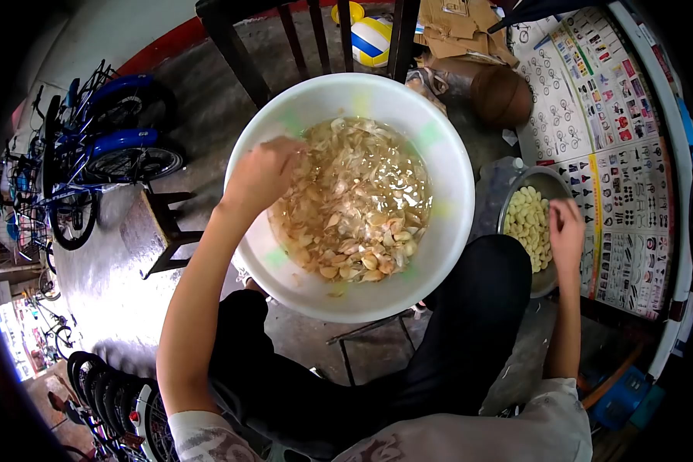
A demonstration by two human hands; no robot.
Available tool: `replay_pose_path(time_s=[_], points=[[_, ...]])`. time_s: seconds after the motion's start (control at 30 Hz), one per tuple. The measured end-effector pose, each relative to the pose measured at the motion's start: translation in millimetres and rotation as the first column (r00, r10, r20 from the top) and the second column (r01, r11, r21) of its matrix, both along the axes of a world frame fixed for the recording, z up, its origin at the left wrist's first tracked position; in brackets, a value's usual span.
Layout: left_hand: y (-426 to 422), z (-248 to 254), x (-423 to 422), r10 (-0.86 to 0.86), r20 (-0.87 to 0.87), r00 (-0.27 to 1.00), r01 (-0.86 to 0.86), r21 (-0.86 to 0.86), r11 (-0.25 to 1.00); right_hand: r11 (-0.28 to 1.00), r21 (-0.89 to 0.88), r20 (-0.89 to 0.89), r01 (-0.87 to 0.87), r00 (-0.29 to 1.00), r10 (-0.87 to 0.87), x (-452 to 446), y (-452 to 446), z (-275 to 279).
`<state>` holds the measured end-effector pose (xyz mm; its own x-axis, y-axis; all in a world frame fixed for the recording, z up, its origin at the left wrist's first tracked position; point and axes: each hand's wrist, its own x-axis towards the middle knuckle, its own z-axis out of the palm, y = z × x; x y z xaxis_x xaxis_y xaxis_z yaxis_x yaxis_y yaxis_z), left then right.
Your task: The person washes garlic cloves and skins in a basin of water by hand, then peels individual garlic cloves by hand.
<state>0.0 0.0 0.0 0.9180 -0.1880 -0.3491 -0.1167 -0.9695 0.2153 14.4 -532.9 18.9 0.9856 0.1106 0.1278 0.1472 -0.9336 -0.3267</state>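
A large white plastic basin [446, 254] sits in front of me, holding cloudy water with floating skins and garlic cloves [371, 262]. The cloves gather toward the near side. Over the basin's left part is my left hand [273, 168], its fingers smeared by motion; what they hold, if anything, does not show. At my right stands a metal bowl [545, 283] with a heap of pale peeled garlic cloves [527, 223]. My right hand [567, 225] is at that bowl's right side, fingers bent in toward the thumb. Anything small between them is hidden.
A dark wooden chair [308, 38] stands behind the basin, with a volleyball [371, 40] and cardboard [470, 31] beyond. A low stool [158, 231] and bicycles [115, 138] are at left. A printed poster sheet [593, 154] covers the right side.
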Motion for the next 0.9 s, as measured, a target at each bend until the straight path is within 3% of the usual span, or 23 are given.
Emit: replay_pose_path(time_s=[0.07, 0.1, 0.13, 0.2, 0.23, 0.3, 0.33, 0.4, 0.43, 0.5, 0.53, 0.67, 0.7, 0.77, 0.83, 0.9], points=[[-6, -12, 2, 0.173, 0.11, 0.979, -0.096, -0.5, 0.861, 0.967, 0.197, 0.1, -0.163, 0.984, 0.146, 3, 62, 51], [13, -9, 1, 0.165, 0.14, 0.976, -0.088, -0.437, 0.895, 0.899, 0.347, 0.174, -0.267, 0.96, 0.218, 6, 114, 39], [4, -22, -4, 0.148, 0.227, 0.962, -0.05, -0.388, 0.92, 0.759, 0.602, 0.032, -0.248, 0.957, 0.288, 5, 149, 47], [-11, -39, -11, 0.121, 0.303, 0.945, -0.047, -0.241, 0.969, 0.674, 0.669, -0.157, -0.314, 0.826, 0.542, 20, 198, 28], [-13, -49, -12, 0.127, 0.311, 0.942, -0.052, -0.241, 0.969, 0.716, 0.638, -0.39, -0.284, 0.682, 0.618, 38, 222, 3], [-17, -73, -17, 0.27, 0.335, 0.903, -0.2, -0.229, 0.953, 0.893, 0.143, -0.493, -0.426, 0.752, 0.438, 48, 271, -43], [-21, -78, -17, 0.27, 0.338, 0.901, -0.2, -0.228, 0.953, 0.892, 0.144, -0.489, -0.428, 0.753, 0.44, 49, 288, -62], [-28, -87, -20, 0.312, 0.255, 0.915, -0.264, -0.207, 0.942, 0.947, 0.184, -0.228, -0.264, 0.926, 0.302, 48, 309, -94], [-28, -91, -17, 0.32, 0.261, 0.911, -0.27, -0.21, 0.94, 0.945, 0.18, -0.223, -0.273, 0.924, 0.31, 49, 313, -106], [-19, -98, -12, 0.329, 0.086, 0.94, -0.256, -0.458, 0.851, 0.925, 0.35, -0.144, -0.149, 0.967, 0.21, 46, 326, -129], [-19, -102, -10, 0.307, 0.19, 0.933, -0.199, -0.439, 0.876, 0.93, 0.346, -0.114, -0.12, 0.979, 0.169, 43, 326, -137], [-16, -112, -5, 0.428, 0.056, 0.902, -0.336, -0.532, 0.777, 0.833, 0.499, 0.013, -0.239, 0.963, 0.268, 55, 319, -161], [-18, -111, -4, 0.498, 0.053, 0.866, -0.377, -0.585, 0.718, 0.831, 0.5, 0.015, -0.243, 0.962, 0.272, 56, 320, -159], [-21, -108, -2, 0.574, 0.06, 0.817, -0.415, -0.629, 0.657, 0.586, 0.789, -0.03, -0.185, 0.941, 0.337, 61, 329, -157], [-39, -109, -4, 0.721, 0.121, 0.683, -0.43, -0.73, 0.531, 0.557, 0.823, -0.098, -0.112, 0.938, 0.333, 61, 335, -151], [-51, -113, -3, 0.77, 0.111, 0.628, -0.433, -0.773, 0.464, 0.529, 0.848, -0.17, -0.031, 0.93, 0.327, 57, 341, -147]])
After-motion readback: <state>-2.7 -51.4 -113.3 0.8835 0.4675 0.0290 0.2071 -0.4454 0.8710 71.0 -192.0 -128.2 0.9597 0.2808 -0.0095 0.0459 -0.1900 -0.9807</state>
